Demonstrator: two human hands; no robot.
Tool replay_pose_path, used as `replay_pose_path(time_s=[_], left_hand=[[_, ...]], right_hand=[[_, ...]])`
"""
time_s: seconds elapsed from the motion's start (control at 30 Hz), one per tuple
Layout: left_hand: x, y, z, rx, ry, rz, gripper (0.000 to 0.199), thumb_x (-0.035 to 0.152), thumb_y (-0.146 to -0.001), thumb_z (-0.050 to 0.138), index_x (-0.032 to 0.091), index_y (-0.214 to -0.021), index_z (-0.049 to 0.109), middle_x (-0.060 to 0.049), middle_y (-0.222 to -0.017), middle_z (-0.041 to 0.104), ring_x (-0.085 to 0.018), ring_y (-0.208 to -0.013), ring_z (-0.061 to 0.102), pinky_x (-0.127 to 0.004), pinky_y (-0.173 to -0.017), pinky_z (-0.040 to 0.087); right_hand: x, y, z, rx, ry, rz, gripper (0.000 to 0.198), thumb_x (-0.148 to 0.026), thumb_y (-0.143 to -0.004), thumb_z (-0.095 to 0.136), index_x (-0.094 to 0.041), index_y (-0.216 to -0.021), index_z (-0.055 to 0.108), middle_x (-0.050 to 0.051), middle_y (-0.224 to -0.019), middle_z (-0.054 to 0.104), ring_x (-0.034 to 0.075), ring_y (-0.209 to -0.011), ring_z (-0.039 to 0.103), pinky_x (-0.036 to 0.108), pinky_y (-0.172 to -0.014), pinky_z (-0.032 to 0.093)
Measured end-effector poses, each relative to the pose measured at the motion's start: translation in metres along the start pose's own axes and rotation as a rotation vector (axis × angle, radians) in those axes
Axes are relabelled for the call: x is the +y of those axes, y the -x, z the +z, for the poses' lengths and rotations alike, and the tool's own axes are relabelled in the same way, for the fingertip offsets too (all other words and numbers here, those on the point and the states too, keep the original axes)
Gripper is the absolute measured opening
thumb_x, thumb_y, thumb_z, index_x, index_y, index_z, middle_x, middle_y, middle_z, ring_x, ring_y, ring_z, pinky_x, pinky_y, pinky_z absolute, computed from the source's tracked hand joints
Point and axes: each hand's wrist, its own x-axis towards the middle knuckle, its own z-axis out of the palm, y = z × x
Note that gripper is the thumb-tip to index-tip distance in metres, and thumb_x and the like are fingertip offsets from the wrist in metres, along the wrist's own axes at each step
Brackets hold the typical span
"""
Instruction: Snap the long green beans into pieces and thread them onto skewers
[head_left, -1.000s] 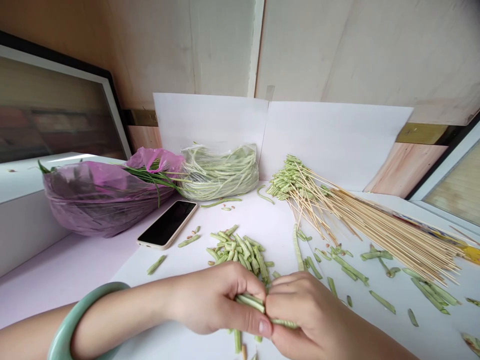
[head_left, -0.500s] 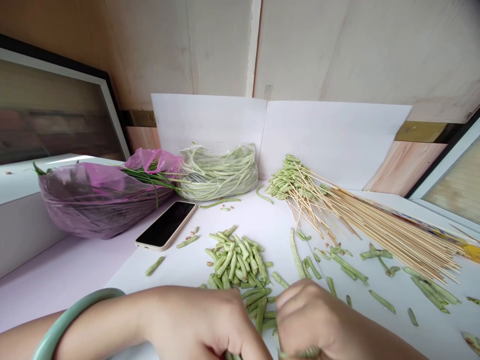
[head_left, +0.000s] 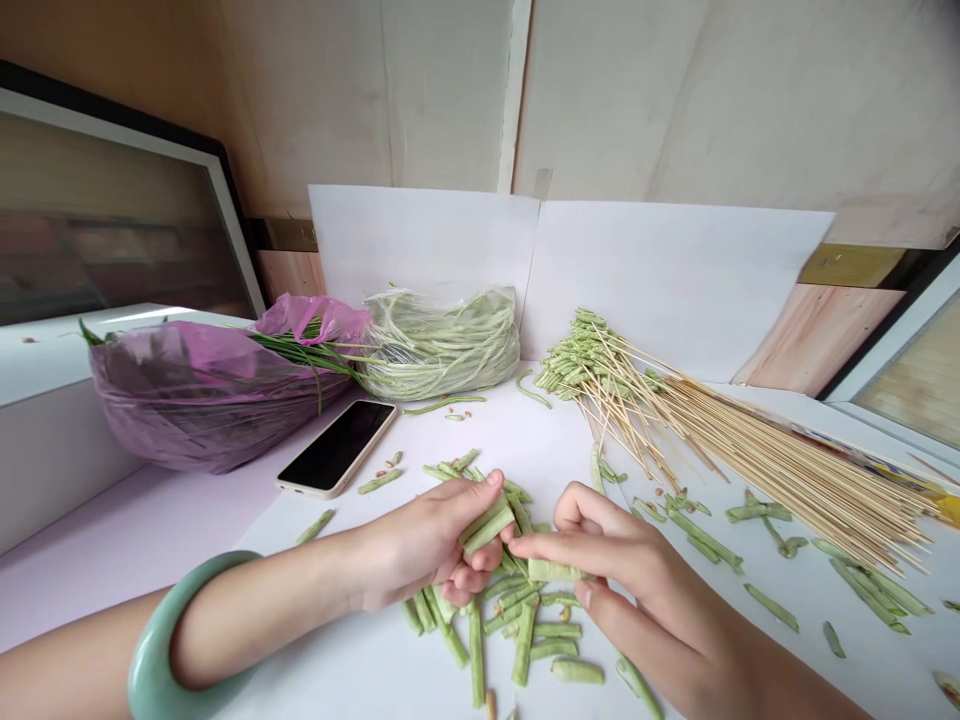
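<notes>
My left hand, with a jade-green bangle on its wrist, is closed around a few cut green bean pieces, the thumb pressed along their top. Just to its right, my right hand pinches one short, pale bean piece between thumb and fingers. Both hands hover over a loose heap of cut bean pieces on white paper. Part of that heap is hidden behind the hands.
A phone lies at left, near a purple bag of greens. Behind are a clear bag of long beans and skewered beans. Bare bamboo skewers stretch right, with bean scraps scattered below them.
Both hands have risen from the bottom edge to above the heap. The bean pieces in the left hand now show, and the right hand's fingers have come into view around a bean piece.
</notes>
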Motion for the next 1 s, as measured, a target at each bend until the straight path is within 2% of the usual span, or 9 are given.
replay_pose_path(time_s=[0.17,0.27,0.33,0.53,0.67,0.8,0.9,1.0], left_hand=[[0.001,0.0,0.002,0.029,-0.073,-0.009,0.052,0.068,-0.079,0.051,0.016,-0.073,0.05,0.005,-0.051,0.047,-0.006,-0.039,0.039,-0.017,-0.039,0.028],[0.0,0.0,0.003,0.023,-0.191,-0.017,0.057,0.073,-0.076,0.05,0.016,-0.077,0.051,0.005,-0.05,0.05,-0.006,-0.037,0.043,-0.017,-0.036,0.032],[-0.001,0.0,0.004,0.015,-0.287,-0.013,0.06,0.076,-0.075,0.047,0.016,-0.079,0.052,0.005,-0.051,0.051,-0.006,-0.035,0.042,-0.017,-0.035,0.033],[-0.003,0.004,0.009,-0.054,-0.454,-0.023,0.052,0.068,-0.076,0.054,0.016,-0.079,0.049,0.007,-0.053,0.048,-0.005,-0.041,0.045,-0.014,-0.038,0.037],[-0.006,0.006,0.012,-0.041,-0.493,-0.019,0.049,0.064,-0.075,0.059,0.017,-0.081,0.047,0.007,-0.056,0.048,-0.005,-0.044,0.042,-0.014,-0.038,0.033],[-0.004,0.008,0.013,-0.069,-0.531,0.099,0.044,0.058,-0.081,0.056,0.017,-0.072,0.045,0.008,-0.053,0.038,-0.005,-0.046,0.034,-0.017,-0.041,0.028],[0.002,0.012,0.013,-0.084,-0.62,0.192,0.039,0.049,-0.085,0.057,0.016,-0.068,0.045,0.007,-0.057,0.034,-0.006,-0.053,0.031,-0.018,-0.048,0.028],[0.007,0.016,0.014,-0.081,-0.734,0.172,0.037,0.041,-0.083,0.062,0.016,-0.063,0.044,0.007,-0.057,0.033,-0.007,-0.056,0.029,-0.019,-0.049,0.026]], right_hand=[[0.003,0.0,0.004,0.013,0.023,-0.007,0.046,-0.008,-0.086,0.043,-0.03,-0.127,0.05,0.0,-0.086,0.05,0.013,-0.069,0.053,0.024,-0.06,0.047],[0.007,-0.002,0.007,0.069,-0.024,-0.036,0.044,-0.005,-0.083,0.05,-0.03,-0.119,0.048,-0.003,-0.086,0.055,0.014,-0.081,0.059,0.025,-0.075,0.049],[0.01,-0.003,0.01,0.081,-0.083,-0.033,0.04,-0.004,-0.082,0.053,-0.03,-0.112,0.048,-0.004,-0.086,0.058,0.012,-0.083,0.061,0.024,-0.077,0.049],[0.018,-0.003,0.02,0.086,-0.161,0.025,0.031,-0.006,-0.081,0.058,-0.029,-0.099,0.046,-0.007,-0.088,0.062,0.011,-0.083,0.063,0.02,-0.073,0.05],[0.023,-0.002,0.024,0.096,-0.114,-0.002,0.027,-0.007,-0.082,0.056,-0.028,-0.093,0.044,-0.007,-0.087,0.06,0.01,-0.079,0.062,0.019,-0.069,0.048],[0.019,-0.001,0.022,0.114,-0.022,0.056,0.021,-0.014,-0.082,0.06,-0.026,-0.091,0.046,-0.006,-0.08,0.054,0.012,-0.072,0.057,0.021,-0.063,0.045],[0.011,-0.003,0.018,0.057,0.026,0.106,0.015,-0.019,-0.081,0.064,-0.023,-0.077,0.049,-0.006,-0.069,0.049,0.012,-0.063,0.049,0.021,-0.056,0.039],[0.004,-0.006,0.016,-0.032,0.058,0.067,0.023,-0.017,-0.082,0.063,-0.02,-0.063,0.049,-0.005,-0.062,0.046,0.011,-0.06,0.047,0.02,-0.054,0.036]])
